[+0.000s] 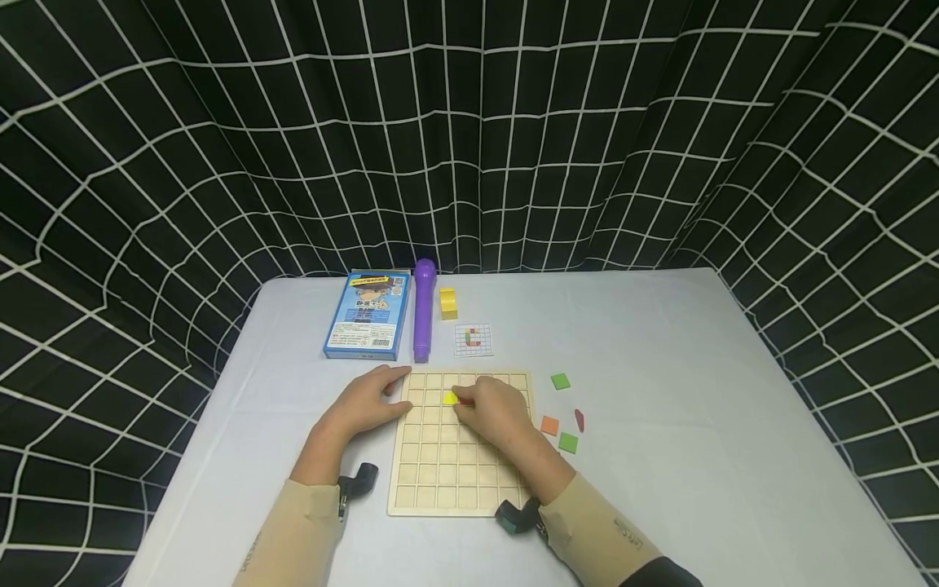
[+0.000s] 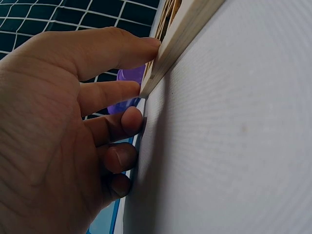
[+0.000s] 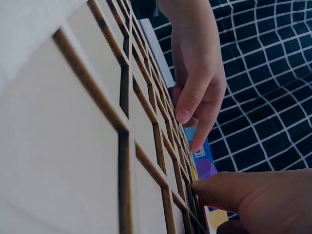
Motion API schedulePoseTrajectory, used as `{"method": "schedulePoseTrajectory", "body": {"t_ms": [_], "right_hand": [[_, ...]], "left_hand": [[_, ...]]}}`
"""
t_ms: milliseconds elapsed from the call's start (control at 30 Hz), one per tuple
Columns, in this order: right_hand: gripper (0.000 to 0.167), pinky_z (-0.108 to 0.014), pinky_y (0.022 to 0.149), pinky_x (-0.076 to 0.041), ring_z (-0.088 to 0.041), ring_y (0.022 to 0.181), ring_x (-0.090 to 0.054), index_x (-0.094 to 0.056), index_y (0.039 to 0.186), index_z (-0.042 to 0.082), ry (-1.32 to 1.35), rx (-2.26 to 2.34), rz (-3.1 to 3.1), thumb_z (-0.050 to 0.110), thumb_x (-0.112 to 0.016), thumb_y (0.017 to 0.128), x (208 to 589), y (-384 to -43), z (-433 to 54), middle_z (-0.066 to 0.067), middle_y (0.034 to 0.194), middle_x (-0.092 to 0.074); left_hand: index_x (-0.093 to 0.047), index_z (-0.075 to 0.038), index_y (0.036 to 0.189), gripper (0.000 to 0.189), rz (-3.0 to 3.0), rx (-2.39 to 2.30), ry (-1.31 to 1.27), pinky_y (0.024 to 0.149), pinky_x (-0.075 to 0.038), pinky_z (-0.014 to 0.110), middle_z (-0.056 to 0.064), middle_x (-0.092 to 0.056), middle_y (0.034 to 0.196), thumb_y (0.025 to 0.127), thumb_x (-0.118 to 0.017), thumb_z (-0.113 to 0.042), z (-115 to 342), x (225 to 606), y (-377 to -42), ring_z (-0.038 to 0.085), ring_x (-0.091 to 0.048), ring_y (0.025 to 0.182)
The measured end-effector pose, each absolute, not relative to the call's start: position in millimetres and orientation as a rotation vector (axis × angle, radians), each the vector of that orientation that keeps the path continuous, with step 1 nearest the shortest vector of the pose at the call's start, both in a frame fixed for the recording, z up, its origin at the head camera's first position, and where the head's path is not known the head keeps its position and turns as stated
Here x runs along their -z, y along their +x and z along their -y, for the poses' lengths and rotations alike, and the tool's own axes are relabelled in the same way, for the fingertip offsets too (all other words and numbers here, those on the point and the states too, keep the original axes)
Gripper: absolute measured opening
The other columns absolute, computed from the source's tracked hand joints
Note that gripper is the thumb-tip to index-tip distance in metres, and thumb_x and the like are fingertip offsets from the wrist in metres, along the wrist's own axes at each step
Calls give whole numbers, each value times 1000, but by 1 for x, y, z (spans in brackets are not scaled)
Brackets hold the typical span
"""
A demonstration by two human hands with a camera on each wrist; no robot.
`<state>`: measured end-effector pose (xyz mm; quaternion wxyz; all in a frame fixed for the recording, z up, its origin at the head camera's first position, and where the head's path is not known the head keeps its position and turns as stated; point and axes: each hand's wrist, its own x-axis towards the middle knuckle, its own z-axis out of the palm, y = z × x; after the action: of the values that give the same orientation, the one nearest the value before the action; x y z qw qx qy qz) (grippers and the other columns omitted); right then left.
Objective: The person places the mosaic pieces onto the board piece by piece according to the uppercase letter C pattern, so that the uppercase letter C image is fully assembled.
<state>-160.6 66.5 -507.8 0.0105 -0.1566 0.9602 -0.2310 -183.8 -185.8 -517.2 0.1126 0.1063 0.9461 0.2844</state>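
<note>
A wooden grid board (image 1: 447, 474) lies on the table. My left hand (image 1: 367, 403) is at its left side, thumb and index fingertip on the edge, as the left wrist view also shows; the other fingers are loosely bent. My right hand (image 1: 499, 408) is over the upper part of the grid. Between its thumb and index finger it pinches a small red piece (image 1: 465, 400), mostly covered by the fingers. Just left of those fingertips a small yellow piece (image 1: 450, 399) sits in a cell. In the right wrist view the right thumb (image 3: 222, 187) comes down close to the grid.
Right of the board lie green tiles (image 1: 561, 381), an orange tile (image 1: 549, 425) and a dark red piece (image 1: 579, 420). Behind it are a pattern card (image 1: 473, 340), a yellow block (image 1: 448, 303), a purple microphone-shaped stick (image 1: 423, 314) and a blue box (image 1: 369, 314).
</note>
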Motion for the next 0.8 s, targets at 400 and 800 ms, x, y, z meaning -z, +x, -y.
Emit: {"method": "schedulePoseTrajectory", "body": {"t_ms": [400,800], "right_hand": [[15,-29,56,-45,-12,70,-56,-82,103,19,-474,734,-3051,21,-76,89,503,-163,-74,4,87,-70],[34,-45,83,-55,-28,111,-68,-78,120,18,-331,856,-2959,30,-79,88,494,-165,-87,-5,119,-73]], "left_hand": [[-55,-16,149,70,-2772,-842,322,83,-44,40,-2,-53,94,87,-80,-36,185,517,-184,18,-50,90],[-55,-17,150,70,-2770,-837,306,87,-45,43,-2,-55,97,87,-79,-36,185,516,-183,19,-52,93]]}}
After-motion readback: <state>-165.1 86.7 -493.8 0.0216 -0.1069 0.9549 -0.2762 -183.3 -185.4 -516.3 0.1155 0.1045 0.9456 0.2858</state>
